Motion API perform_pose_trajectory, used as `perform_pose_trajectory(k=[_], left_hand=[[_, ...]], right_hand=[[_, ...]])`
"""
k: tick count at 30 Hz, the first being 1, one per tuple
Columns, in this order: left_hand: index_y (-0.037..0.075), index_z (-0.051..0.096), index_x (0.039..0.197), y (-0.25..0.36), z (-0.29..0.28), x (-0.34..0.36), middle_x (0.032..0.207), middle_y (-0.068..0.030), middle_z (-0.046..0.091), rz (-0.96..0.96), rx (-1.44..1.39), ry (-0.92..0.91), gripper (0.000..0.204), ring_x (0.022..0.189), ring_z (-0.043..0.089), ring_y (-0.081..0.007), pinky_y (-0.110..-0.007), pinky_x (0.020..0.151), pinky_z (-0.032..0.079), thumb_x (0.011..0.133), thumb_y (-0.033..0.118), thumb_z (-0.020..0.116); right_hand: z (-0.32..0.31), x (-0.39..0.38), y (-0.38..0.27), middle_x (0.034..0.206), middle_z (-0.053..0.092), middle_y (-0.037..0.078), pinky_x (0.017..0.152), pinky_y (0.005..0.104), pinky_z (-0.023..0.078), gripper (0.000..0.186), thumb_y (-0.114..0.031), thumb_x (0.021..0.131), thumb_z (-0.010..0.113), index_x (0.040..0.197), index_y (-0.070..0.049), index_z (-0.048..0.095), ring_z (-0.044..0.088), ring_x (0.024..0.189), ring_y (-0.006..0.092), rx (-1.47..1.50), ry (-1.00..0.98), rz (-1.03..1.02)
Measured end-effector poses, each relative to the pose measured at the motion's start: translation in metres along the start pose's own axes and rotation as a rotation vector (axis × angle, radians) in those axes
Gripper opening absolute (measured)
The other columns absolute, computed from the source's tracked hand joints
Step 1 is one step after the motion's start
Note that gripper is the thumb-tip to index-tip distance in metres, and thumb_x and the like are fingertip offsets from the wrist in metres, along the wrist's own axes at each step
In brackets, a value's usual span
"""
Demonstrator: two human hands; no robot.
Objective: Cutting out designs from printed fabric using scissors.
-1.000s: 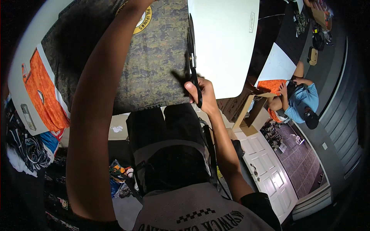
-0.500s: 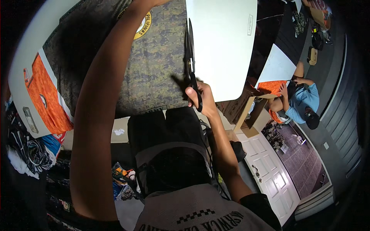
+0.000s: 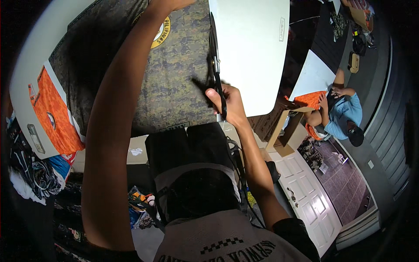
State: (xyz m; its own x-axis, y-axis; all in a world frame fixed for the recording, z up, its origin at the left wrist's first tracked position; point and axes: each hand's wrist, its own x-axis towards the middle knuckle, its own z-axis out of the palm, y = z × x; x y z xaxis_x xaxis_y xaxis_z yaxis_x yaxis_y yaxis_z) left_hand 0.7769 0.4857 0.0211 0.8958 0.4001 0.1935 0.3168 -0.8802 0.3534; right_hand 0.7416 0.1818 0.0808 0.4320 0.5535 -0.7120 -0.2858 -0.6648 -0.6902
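Observation:
Large scissors with black handles are gripped in my right hand, thumb through a handle loop. Their long blades point away from me along the right edge of a camouflage-print cloth, which lies flat and carries a round yellow-and-white emblem. The blades look nearly together. My left arm reaches across the cloth, and my left hand lies over its far part. The top of the picture cuts off the left fingers, so their pose is hidden.
The cloth lies on a white table. Orange printed fabric lies at the table's left end. An open cardboard box stands right of the table. Farther right, a seated person in a blue shirt handles orange cloth on a white board.
My right hand and the scissors have moved a little farther from me along the cloth's edge. The left arm has stayed nearly in place.

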Motion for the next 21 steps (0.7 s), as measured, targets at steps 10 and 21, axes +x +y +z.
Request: perform_pose_trajectory(k=[10,21], left_hand=[[0.01,0.05,0.14,0.033,-0.046,0.023,0.15,-0.0069,0.045,-0.514,-0.134,-0.822,0.049,0.141,0.036,-0.0254,-0.041,0.119,0.021,0.096,0.031,0.044],[0.007,0.052,0.138,0.021,-0.034,0.026,0.148,-0.0082,0.047,-0.478,0.021,-0.87,0.044,0.139,0.039,-0.0273,-0.04,0.118,0.024,0.1,0.026,0.038]], right_hand=[[0.0,0.001,0.004,0.048,0.048,0.0,0.046,0.0255,0.037,0.045,-0.036,0.088,0.072,0.058,-0.009,0.052,0.044,0.042,0.0121,0.014,-0.015,-0.032],[0.001,0.01,-0.011,0.047,0.047,0.0,0.045,0.0254,0.037,0.047,-0.038,0.089,0.071,0.058,-0.009,0.051,0.045,0.041,0.012,-0.01,-0.003,0.01]])
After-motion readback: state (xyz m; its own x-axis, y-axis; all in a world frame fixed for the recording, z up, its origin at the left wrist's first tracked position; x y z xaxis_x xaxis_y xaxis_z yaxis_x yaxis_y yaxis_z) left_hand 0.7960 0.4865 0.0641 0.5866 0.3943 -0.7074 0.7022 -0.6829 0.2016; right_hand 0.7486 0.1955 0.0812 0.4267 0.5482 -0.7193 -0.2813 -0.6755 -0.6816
